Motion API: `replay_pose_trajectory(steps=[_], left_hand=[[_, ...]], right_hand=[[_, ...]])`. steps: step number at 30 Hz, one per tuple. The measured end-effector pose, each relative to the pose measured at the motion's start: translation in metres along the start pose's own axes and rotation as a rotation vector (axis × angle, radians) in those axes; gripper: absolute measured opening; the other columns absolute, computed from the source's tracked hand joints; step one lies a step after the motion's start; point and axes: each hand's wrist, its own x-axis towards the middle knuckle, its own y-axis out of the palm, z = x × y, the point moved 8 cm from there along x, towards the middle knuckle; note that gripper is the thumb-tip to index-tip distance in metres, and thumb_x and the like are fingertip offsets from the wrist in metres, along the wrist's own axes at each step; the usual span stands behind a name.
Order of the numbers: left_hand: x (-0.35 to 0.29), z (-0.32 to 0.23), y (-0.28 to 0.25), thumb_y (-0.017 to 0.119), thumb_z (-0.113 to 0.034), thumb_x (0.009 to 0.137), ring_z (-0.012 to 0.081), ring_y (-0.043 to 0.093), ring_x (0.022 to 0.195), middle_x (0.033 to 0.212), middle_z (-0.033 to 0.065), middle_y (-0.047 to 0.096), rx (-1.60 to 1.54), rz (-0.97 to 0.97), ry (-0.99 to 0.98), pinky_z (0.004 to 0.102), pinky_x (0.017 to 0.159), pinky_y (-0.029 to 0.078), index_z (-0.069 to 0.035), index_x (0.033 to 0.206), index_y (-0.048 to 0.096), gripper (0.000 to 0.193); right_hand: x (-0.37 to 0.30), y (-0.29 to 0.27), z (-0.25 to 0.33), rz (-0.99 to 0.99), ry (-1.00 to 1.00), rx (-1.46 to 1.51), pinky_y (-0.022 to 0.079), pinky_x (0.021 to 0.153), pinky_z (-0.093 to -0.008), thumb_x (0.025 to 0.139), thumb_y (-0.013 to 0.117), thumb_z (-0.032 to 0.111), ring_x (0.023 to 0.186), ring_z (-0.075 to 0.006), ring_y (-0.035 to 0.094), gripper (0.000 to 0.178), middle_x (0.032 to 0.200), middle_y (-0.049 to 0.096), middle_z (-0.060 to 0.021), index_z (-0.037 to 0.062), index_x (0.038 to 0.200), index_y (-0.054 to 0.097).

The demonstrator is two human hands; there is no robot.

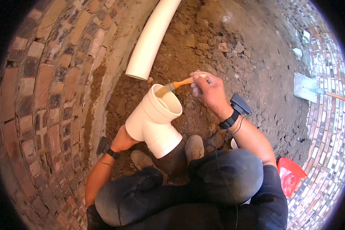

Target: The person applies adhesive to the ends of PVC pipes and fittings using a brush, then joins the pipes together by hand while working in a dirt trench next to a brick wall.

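A cream plastic pipe tee (154,123) is held tilted in front of my knees, its wide socket facing up and its side branch pointing down to the right. My left hand (122,138) grips the tee from its lower left end; most of the fingers are hidden behind it. In my right hand (210,89) is a paintbrush (182,82), pinched by its wooden handle. The brush's bristles rest inside the rim of the upper socket. Just beyond the tee lies the open end of a long cream pipe (151,42).
A brick wall (44,88) rises close on my left, and another (326,130) stands at the right. Loose soil and clods (207,42) cover the ground. A shovel (306,88) lies at the right; a red plastic bag (290,175) is beside my right arm.
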Motion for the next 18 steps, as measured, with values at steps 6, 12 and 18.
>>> replay_pose_trajectory(steps=[6,12,18], left_hand=[[-0.015,0.002,-0.008,0.088,-0.016,0.077,0.0285,0.07,0.113,0.122,0.0176,0.072,-0.019,0.035,-0.041,0.0405,0.095,0.054,0.002,0.126,0.065,0.057],[-0.014,0.006,-0.019,0.089,-0.018,0.075,0.0304,0.069,0.116,0.124,0.0185,0.071,-0.037,0.014,-0.018,0.0409,0.098,0.053,0.002,0.126,0.064,0.06],[-0.017,0.013,-0.018,0.092,-0.017,0.072,0.0271,0.067,0.118,0.129,0.017,0.07,-0.031,0.102,-0.021,0.0406,0.101,0.052,0.002,0.131,0.062,0.068]], right_hand=[[-0.003,0.035,0.011,0.229,0.11,0.472,0.048,0.058,-0.0254,0.105,0.06,0.021,0.061,-0.0097,0.057,0.027,0.079,0.066,-0.0027,-0.0027,0.113,0.069],[-0.007,0.024,-0.002,0.505,0.236,0.02,0.05,0.064,-0.0296,0.101,0.063,0.023,0.071,-0.0128,0.062,0.025,0.081,0.07,-0.0067,0.0,0.107,0.073],[-0.006,0.038,0.045,0.279,-0.357,-0.453,0.054,0.086,-0.0376,0.099,0.066,0.023,0.09,-0.0236,0.069,0.027,0.094,0.074,-0.0122,-0.0007,0.111,0.071]])
